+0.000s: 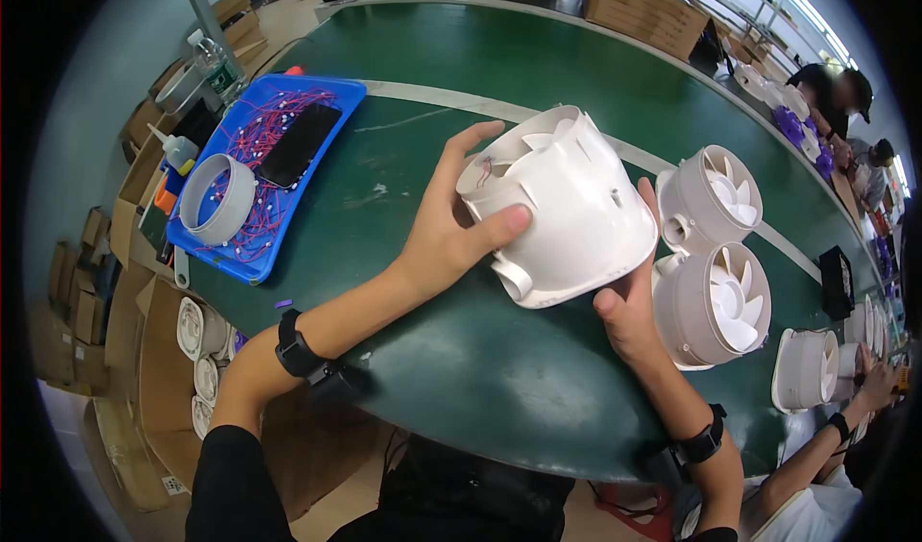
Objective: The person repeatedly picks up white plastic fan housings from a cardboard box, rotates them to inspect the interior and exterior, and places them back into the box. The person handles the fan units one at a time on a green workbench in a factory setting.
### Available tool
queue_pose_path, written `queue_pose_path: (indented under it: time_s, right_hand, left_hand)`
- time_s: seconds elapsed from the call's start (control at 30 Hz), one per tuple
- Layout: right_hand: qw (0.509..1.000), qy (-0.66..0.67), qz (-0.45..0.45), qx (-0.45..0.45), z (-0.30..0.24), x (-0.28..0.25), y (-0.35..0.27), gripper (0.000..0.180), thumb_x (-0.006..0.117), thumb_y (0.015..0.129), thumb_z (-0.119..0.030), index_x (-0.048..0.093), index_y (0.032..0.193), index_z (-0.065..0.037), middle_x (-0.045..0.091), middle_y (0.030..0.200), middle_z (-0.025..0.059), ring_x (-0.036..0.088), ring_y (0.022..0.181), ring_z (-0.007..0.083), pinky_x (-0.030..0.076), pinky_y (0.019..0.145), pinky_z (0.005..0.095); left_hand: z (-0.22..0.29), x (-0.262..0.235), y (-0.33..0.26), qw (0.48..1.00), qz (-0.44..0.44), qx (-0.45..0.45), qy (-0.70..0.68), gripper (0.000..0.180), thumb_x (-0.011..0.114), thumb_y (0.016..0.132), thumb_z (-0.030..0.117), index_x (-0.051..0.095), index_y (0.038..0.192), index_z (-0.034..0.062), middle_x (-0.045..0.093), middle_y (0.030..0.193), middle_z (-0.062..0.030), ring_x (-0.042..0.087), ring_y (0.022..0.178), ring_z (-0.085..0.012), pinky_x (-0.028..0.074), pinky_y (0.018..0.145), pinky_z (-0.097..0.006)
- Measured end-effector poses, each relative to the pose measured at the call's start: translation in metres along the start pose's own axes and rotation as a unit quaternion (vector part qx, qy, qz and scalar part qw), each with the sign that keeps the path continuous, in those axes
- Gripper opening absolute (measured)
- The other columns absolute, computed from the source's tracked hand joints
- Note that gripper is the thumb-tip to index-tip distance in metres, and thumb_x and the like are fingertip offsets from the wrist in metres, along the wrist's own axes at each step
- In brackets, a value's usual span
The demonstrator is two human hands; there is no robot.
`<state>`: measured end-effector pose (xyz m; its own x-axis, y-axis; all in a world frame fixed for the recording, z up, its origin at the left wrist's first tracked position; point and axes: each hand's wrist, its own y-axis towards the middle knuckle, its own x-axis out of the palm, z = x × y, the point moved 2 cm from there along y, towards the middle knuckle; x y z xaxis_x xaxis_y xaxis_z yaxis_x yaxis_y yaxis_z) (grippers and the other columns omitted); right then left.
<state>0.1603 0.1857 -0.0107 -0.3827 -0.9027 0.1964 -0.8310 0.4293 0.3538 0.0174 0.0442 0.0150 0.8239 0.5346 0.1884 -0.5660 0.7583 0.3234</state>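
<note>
Between both hands, above the green table, I hold a white plastic fan housing point(586, 211), tilted with its round opening up and to the left. Fan blades and thin reddish wires show inside that opening. My left hand point(456, 211) grips the rim side, the thumb lying across the outer wall. Against the wide square flange at the other end rests my right hand point(629, 302); some of its fingers are hidden behind the housing. Just right of it stand two similar fan units, one farther point(715, 196) and one nearer point(715, 307), blades facing up.
A blue tray point(254, 271) at left holds red wires, a black phone point(300, 145) and a white ring point(219, 199). Beside it are a bottle point(216, 67) and a cardboard box point(158, 360) of fan parts. Another fan unit point(807, 369) stands at right, near a co-worker's hand point(876, 385).
</note>
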Motion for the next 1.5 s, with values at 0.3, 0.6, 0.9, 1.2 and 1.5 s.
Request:
queue_pose_path:
  time_s: [0.3, 0.6, 0.9, 1.2, 1.5]
  right_hand:
    - [1.0, 0.008, 0.013, -0.004, 0.005, -0.009, 0.0, 0.132, 0.082, 0.063, -0.057, -0.003, 0.151, -0.008, 0.024, 0.148, 0.0172, 0.029, 0.138, 0.0299, 0.027, 0.113, 0.0437]
    - [0.994, 0.078, 0.04, 0.061, 0.012, -0.022, -0.013, 0.108, 0.06, 0.076, -0.071, 0.015, 0.151, -0.008, 0.03, 0.15, 0.0144, 0.031, 0.139, 0.0291, 0.028, 0.114, 0.046]
    - [0.924, 0.338, 0.053, 0.171, 0.003, -0.013, -0.001, 0.09, 0.035, 0.084, -0.077, 0.027, 0.149, -0.015, 0.032, 0.152, 0.0086, 0.032, 0.138, 0.0295, 0.024, 0.113, 0.0516]
    - [0.925, 0.332, 0.062, 0.176, 0.006, -0.017, -0.004, 0.089, 0.036, 0.083, -0.078, 0.028, 0.149, -0.019, 0.031, 0.152, 0.0089, 0.031, 0.138, 0.0309, 0.023, 0.112, 0.0551]
    - [0.902, 0.379, 0.008, 0.208, 0.009, -0.021, -0.011, 0.095, 0.036, 0.078, -0.083, 0.028, 0.15, -0.021, 0.029, 0.153, 0.0092, 0.031, 0.139, 0.0322, 0.023, 0.112, 0.056]
  left_hand:
    - [-0.002, 0.003, -0.004, 1.0, -0.022, 0.011, -0.003, 0.09, 0.077, 0.079, 0.029, 0.022, 0.145, 0.0058, 0.047, 0.13, -0.0186, 0.047, 0.123, -0.0274, 0.039, 0.103, -0.04]
    - [-0.011, -0.003, -0.001, 0.996, -0.065, -0.012, -0.052, 0.09, 0.074, 0.079, 0.026, 0.019, 0.147, 0.003, 0.035, 0.144, -0.019, 0.037, 0.132, -0.028, 0.034, 0.107, -0.043]
    - [-0.011, -0.002, 0.002, 0.996, -0.09, -0.018, -0.009, 0.08, 0.071, 0.08, 0.01, 0.027, 0.147, 0.0018, 0.035, 0.144, -0.0136, 0.042, 0.123, -0.0243, 0.044, 0.09, -0.036]
    - [-0.013, 0.0, 0.002, 0.996, -0.09, -0.002, -0.024, 0.084, 0.072, 0.079, 0.009, 0.024, 0.147, 0.003, 0.032, 0.145, -0.015, 0.035, 0.13, -0.0278, 0.041, 0.098, -0.041]
    - [-0.01, -0.001, -0.003, 0.975, -0.157, 0.103, 0.123, 0.13, 0.089, 0.06, 0.021, -0.002, 0.152, 0.0085, 0.009, 0.156, -0.0201, 0.015, 0.145, -0.0364, 0.023, 0.112, -0.05]
